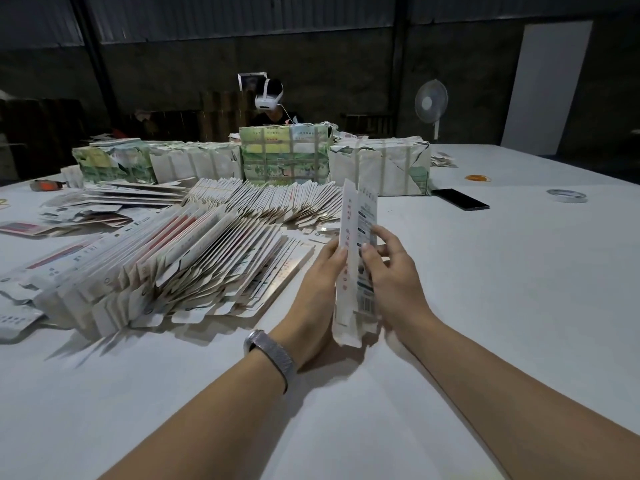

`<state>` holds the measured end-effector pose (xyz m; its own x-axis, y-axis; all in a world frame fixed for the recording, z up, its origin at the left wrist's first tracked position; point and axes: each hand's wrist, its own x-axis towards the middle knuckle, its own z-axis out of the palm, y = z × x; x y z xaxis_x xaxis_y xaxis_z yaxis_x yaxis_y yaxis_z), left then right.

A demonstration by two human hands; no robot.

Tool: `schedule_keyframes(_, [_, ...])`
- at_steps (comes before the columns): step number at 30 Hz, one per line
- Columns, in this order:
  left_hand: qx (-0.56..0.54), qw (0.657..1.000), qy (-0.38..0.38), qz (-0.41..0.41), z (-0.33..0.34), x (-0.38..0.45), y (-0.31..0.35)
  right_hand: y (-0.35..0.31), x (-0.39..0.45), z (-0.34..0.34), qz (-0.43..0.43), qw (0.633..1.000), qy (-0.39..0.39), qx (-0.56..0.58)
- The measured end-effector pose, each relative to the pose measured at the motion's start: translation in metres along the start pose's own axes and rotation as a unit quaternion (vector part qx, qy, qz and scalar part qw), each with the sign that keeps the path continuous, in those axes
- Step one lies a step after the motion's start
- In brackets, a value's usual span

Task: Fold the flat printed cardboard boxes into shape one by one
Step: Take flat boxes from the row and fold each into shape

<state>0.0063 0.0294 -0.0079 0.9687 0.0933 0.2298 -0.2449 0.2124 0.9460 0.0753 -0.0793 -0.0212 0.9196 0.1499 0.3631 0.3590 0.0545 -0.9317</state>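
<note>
While the box [356, 258] stood between the two hands above the white table [485, 306], its long axis ran almost upright, from the lower end near the wrists to the upper flap that pointed away toward the far bundles [284, 154]. The left hand [320, 292] held the left edge, with its fingertips curled onto the narrow panel with red print, and the right hand [388, 275] gripped the right edge, thumb on the near face and the fingers wrapped behind the printed panel with the barcode. So both hands were equally near, each on one long edge, and the box lay between them, a little apart from the table surface as far as I could judge. It looked only partly opened, more a thin sleeve than a full shape. I judged that the next move would depend on this: pressing the two long edges toward each other should open the sleeve, and the end flaps, above and below the fingers, were free for tucking. The piles of flat boxes [180, 258] lay well to the left, nearer to the left arm.
</note>
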Motion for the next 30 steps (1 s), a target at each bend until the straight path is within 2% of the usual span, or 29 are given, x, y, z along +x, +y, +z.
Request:
schedule_keyframes(4, [0.014, 1.0, -0.016, 0.012, 0.004, 0.002, -0.001, -0.004, -0.002, 0.005, -0.012, 0.998, -0.061, 0.019])
schedule_keyframes(10, [-0.004, 0.998, -0.057, 0.001, 0.002, 0.005, -0.003, -0.012, -0.006, 0.004, 0.002, 0.994, -0.095, 0.051])
schedule_keyframes(15, [-0.015, 0.998, -0.069, 0.002, 0.005, 0.004, -0.004, -0.018, -0.006, 0.0, 0.023, 0.99, -0.098, 0.097])
schedule_keyframes(23, [-0.064, 0.996, -0.067, -0.016, 0.0, 0.004, -0.005, -0.014, -0.007, 0.003, 0.043, 0.986, -0.052, 0.152])
schedule_keyframes(30, [-0.012, 0.999, -0.039, -0.008, 0.0, 0.006, -0.007, -0.017, -0.007, 0.005, 0.049, 0.984, -0.073, 0.158])
